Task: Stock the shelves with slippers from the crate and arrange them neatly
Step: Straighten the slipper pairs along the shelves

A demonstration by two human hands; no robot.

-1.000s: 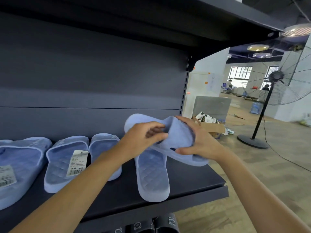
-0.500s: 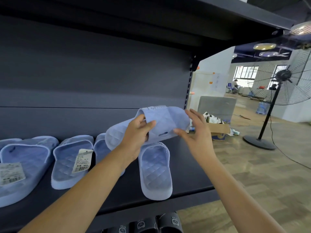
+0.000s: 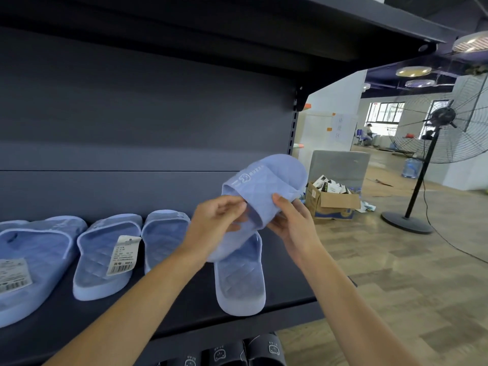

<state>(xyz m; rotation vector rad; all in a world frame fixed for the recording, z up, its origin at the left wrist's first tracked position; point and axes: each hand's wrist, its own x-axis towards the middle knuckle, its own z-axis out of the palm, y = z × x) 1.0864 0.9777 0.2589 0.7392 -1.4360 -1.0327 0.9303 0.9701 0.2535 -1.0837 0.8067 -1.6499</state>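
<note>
that light blue slipper (image 3: 264, 191) is up just above the shelf (image 3: 285, 283), toe toward 1 o'clock, left hand (image 3: 216, 220) pinching the strap edge and right hand (image 3: 293, 223) gripping it thumb-on-top; looks featherlight and bendy, so I'd hold it by the strap

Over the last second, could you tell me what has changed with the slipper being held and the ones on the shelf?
The held slipper was turned from lying across to slanting, toe up and to the right. The right hand regripped, thumb now on top; the left hand kept its hold. The shelved slippers stayed put.
</note>
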